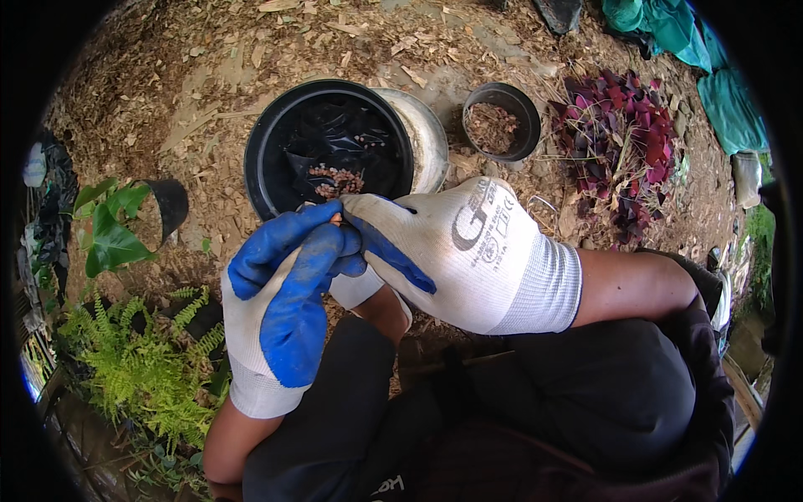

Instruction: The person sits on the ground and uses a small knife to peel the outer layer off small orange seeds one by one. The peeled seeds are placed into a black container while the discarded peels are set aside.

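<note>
Both hands wear white knit gloves with blue coated palms, and their fingertips meet at the near rim of a black plastic pot (256, 135). Between the fingers of my left hand (282, 301) shows a small orange-pink bulb-like piece (337, 219). The back of my right hand (458, 251) faces up; its fingertips touch the left ones, and its grip is partly hidden. Black plastic sheeting (320, 128) lies inside the pot. On the sheeting sits a small heap of pinkish bulb-like pieces (339, 181), with a few pale ones (370, 141) farther back.
A whitish round container (430, 141) is partly behind the pot. Right of it stands a small dark pot (532, 119) holding brownish pieces. Purple-leaved oxalis (627, 144) lies farther right. At left are a tipped potted plant (113, 232) and ferns (150, 370). Wood chips litter the ground (213, 75).
</note>
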A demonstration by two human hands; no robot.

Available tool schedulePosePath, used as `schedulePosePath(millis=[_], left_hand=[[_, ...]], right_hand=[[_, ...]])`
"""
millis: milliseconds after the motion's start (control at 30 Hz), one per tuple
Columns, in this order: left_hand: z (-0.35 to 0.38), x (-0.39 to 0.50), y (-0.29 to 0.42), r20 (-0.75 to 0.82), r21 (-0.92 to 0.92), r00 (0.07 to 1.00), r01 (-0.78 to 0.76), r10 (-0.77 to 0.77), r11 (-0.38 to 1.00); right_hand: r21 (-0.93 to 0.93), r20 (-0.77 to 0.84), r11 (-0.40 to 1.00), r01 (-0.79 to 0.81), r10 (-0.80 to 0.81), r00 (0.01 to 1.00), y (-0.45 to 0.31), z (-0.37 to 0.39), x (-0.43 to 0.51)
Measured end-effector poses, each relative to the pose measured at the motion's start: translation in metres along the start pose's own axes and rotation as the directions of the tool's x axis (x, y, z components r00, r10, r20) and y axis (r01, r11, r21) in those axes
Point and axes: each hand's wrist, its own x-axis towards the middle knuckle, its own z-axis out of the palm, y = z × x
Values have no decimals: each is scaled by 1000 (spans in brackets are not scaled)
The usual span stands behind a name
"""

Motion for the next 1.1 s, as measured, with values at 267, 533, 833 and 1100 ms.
schedulePosePath(millis=[267,533,833,1100], left_hand=[[3,0,-1,4,-47,1000,16,-16,999],[1,3,-3,-55,-37,998,-10,8,999],[-1,1,1,-16,8,998,-62,62,998],[0,-1,-1,-28,15,994,-105,106,994]], right_hand=[[23,-14,997,-68,69,998,1,3,2],[24,-31,997,-72,73,997,5,-8,5],[-184,33,978,100,-96,995,-4,-20,9],[-159,15,982,105,-104,995,-1,-12,8]])
